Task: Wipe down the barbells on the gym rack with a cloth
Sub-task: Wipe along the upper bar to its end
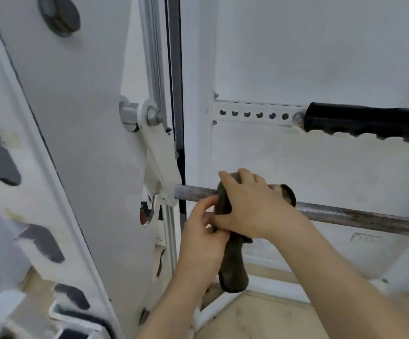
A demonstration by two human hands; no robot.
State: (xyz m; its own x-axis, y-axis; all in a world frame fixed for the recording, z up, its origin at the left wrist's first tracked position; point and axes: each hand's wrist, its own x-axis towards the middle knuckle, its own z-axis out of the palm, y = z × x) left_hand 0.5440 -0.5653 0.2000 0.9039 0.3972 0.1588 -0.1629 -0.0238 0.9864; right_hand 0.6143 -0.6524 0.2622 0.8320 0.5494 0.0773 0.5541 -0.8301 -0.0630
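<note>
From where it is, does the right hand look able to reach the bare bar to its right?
Probably yes: the right hand grips the cloth on the bar, and that stretch lies open, the black pad sitting higher up.

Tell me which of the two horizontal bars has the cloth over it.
The lower bare knurled steel bar: the dark brown cloth drapes over it, while the upper black foam-padded bar carries nothing.

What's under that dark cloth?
The cloth wraps over the metal bar, gripped by the right hand from above and the left hand below. The bar shows on either side; the part beneath the cloth is covered.
</note>
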